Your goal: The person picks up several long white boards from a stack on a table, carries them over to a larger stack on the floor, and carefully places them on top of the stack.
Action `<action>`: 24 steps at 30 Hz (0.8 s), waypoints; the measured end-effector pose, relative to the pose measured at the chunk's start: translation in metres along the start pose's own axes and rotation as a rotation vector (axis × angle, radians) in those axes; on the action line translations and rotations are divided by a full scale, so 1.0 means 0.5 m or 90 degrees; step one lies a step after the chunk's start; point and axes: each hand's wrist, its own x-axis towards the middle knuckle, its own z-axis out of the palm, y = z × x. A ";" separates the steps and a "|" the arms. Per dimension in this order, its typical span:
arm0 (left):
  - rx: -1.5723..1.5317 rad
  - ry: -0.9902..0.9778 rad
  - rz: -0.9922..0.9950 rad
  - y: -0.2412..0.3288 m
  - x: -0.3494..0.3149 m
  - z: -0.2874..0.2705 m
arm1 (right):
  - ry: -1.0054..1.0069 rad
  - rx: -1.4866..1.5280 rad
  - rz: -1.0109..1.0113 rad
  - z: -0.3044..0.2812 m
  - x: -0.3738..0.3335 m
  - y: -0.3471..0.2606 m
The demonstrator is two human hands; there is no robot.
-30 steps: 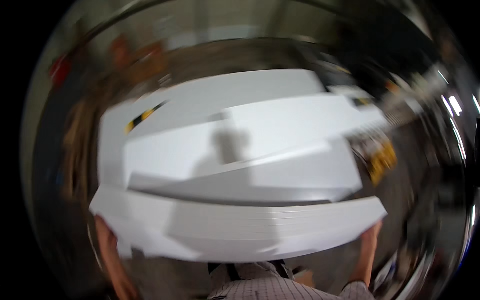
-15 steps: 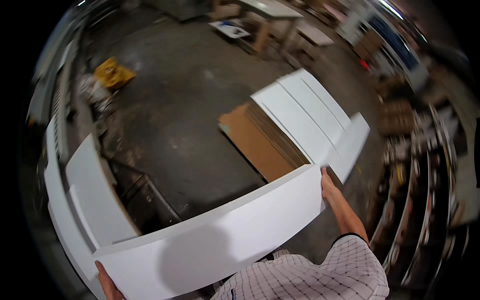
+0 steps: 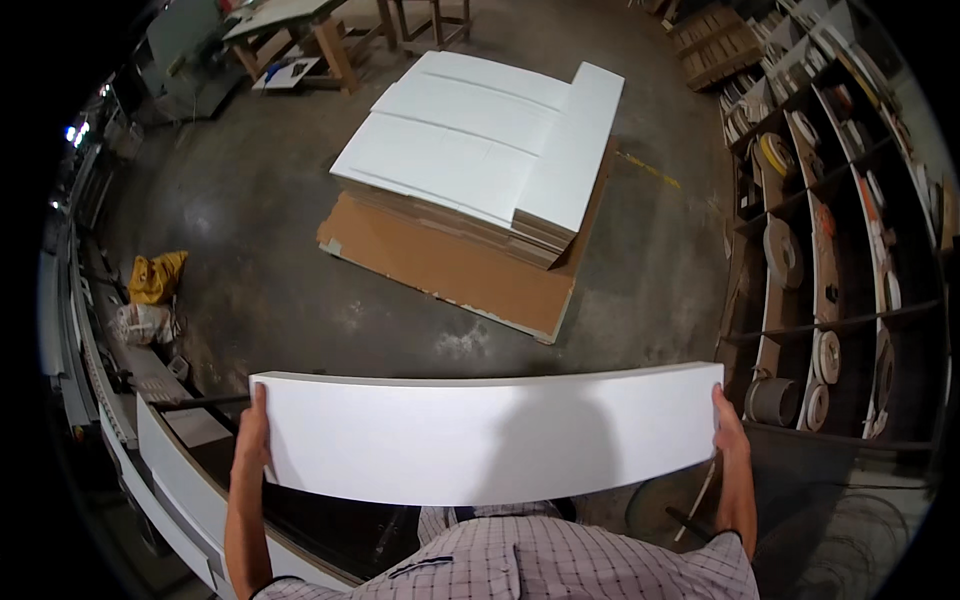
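Stretched across in front of my body is a long white board (image 3: pixel 400 440), possibly several stacked together, its broad face up and my shadow on its right half. My left hand (image 3: pixel 254 432) grips its left end, and my right hand (image 3: pixel 730 428) is closed round the right end. Thumbs show at the end edges; the fingers underneath are mostly hidden. Farther ahead, a stack of white panels (image 3: pixel 450 130) rests on a brown board base (image 3: pixel 430 265) on the floor. A narrower pile of white boards (image 3: pixel 585 130) lies along the stack's right side.
On the right stands a dark shelf rack (image 3: pixel 840 260) with rolls of edging strip. White panels (image 3: pixel 185 470) lie on a machine edge at my left. A yellow bag (image 3: pixel 157 277) is on the left; a wooden workbench (image 3: pixel 290 20) stands at the far left.
I have turned to the right, carrying the white board away from the panels at left. The panel stack now lies straight ahead, and both hands still grip the board's ends.
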 end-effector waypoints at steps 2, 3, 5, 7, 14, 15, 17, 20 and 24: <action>0.045 -0.001 0.039 -0.014 0.033 0.068 | 0.073 0.002 0.019 -0.109 0.014 0.009; 0.071 -0.037 0.034 -0.013 0.037 0.115 | 0.115 -0.001 0.036 -0.167 0.020 0.018; 0.121 -0.083 0.016 -0.019 0.041 0.195 | 0.142 -0.023 0.008 -0.252 0.025 -0.012; 0.169 -0.140 0.052 0.008 0.005 0.279 | 0.168 -0.058 0.002 -0.301 0.004 -0.068; 0.132 -0.194 0.045 0.067 -0.039 0.497 | 0.071 -0.073 0.001 -0.433 0.172 -0.271; 0.097 -0.200 0.088 0.099 -0.070 0.537 | 0.063 -0.088 -0.013 -0.415 0.205 -0.323; 0.026 -0.153 0.091 0.145 -0.079 0.615 | 0.070 -0.119 -0.026 -0.425 0.288 -0.398; -0.043 -0.061 -0.002 0.171 -0.065 0.732 | 0.080 -0.168 -0.042 -0.449 0.436 -0.530; 0.007 -0.210 -0.069 0.178 -0.055 0.765 | 0.081 -0.255 -0.018 -0.434 0.580 -0.715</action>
